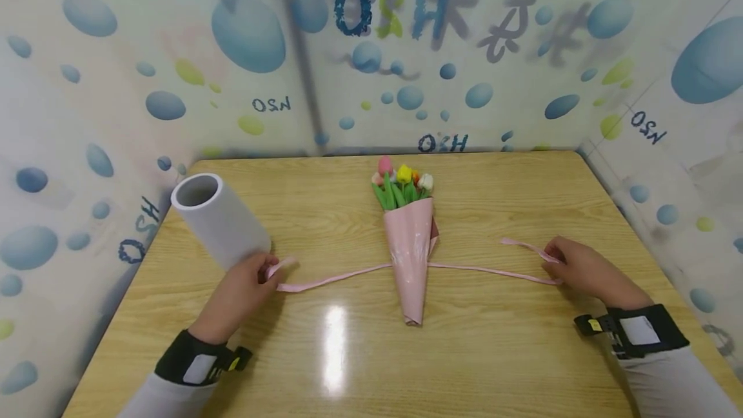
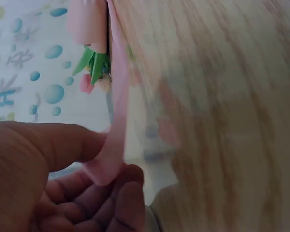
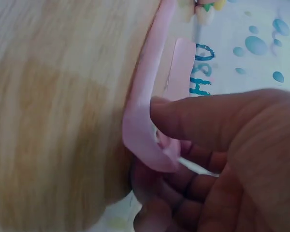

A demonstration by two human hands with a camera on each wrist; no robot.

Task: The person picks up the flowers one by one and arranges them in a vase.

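A bouquet of tulips in pink wrapping paper (image 1: 409, 250) lies on the table, its pink, yellow, orange and white blooms (image 1: 404, 175) toward the back wall. A thin pink ribbon (image 1: 493, 270) stretches out to both sides from the middle of the wrap; its stretch under the bouquet is hidden. My left hand (image 1: 246, 289) pinches the left part of the ribbon (image 2: 117, 96) between thumb and fingers, beside the base of the white vase. On the other side my right hand (image 1: 586, 273) pinches the right part, whose loose tail (image 3: 181, 67) sticks out past the fingers.
The white cylindrical vase (image 1: 232, 224) appears at the left, its round mouth toward the back corner. Walls printed with blue drops (image 1: 248, 34) enclose the wooden table (image 1: 487, 347) at the back and sides. A bright light reflection shows on the tabletop.
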